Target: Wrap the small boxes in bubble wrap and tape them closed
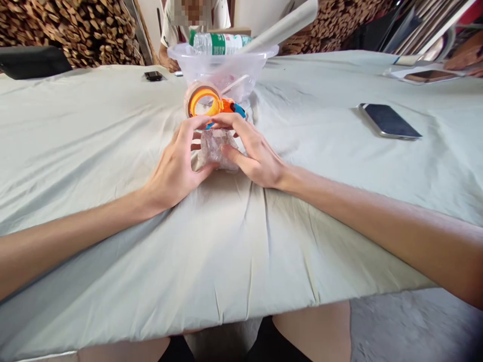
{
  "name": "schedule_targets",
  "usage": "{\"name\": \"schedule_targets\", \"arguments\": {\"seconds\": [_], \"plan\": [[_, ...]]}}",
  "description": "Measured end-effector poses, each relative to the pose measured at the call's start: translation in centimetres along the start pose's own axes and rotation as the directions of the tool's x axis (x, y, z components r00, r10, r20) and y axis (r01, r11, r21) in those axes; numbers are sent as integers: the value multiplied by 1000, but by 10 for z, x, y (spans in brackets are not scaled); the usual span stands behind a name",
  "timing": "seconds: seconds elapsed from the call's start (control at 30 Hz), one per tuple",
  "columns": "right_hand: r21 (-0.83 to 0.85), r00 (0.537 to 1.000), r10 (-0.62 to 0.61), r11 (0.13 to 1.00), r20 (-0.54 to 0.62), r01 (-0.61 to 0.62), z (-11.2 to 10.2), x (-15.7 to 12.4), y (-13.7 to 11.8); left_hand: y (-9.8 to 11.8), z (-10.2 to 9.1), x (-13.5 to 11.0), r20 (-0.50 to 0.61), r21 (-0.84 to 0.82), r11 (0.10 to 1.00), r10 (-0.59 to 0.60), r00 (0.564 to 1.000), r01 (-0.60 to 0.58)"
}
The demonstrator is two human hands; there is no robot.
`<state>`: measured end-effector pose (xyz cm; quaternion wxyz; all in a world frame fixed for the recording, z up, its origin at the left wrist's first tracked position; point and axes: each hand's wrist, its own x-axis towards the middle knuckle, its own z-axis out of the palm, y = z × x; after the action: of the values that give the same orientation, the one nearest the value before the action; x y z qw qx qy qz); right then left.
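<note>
A small crumpled bundle of clear plastic wrap (216, 149) rests on the pale green tablecloth (94, 151). My left hand (177, 163) cups its left side, fingers curled over the top. My right hand (251, 151) holds its right side, thumb pressed against the front. Fingertips of both hands meet above the bundle. Just behind them lies an orange and blue tape dispenser (207, 102) with a roll of tape on it.
A clear plastic bowl (226, 63) stands behind the dispenser, with a water bottle (219, 43) and a white roll (281, 29) over it. A phone (389, 120) lies at right, a small dark device (153, 76) at the back. Another person sits across the table.
</note>
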<state>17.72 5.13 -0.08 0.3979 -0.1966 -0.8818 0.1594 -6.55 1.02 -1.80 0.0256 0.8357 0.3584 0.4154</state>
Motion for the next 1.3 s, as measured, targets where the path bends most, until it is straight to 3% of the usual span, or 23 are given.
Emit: {"name": "schedule_targets", "arguments": {"seconds": [0.13,0.33,0.7,0.87,1.03,1.2,1.3], "plan": [[-24,999,-17,1000,-43,16,-1,1,3,1,-1,-1,-22,-1,999,36,999,-36],[-50,985,-128,991,-115,123,-1,1,7,19,-2,-1,-47,4,1000,-26,999,26],[76,949,67,996,-307,-46,2,1,-3,30,0,-4,-19,22,1000,-19,1000,20],[-32,941,-10,999,-340,0,2,-1,-7,33,-1,-5,-6,0,999,-55,998,55],[-189,953,-73,982,-294,17,4,-3,-6,33,0,-3,-6,-31,998,-58,998,58],[-180,981,51,980,-188,-85,0,-5,-11,29,-3,-3,-9,-46,997,-56,998,55],[-174,980,79,978,-185,-111,0,-3,-11,26,-4,-3,43,-14,993,-116,992,117]]}}
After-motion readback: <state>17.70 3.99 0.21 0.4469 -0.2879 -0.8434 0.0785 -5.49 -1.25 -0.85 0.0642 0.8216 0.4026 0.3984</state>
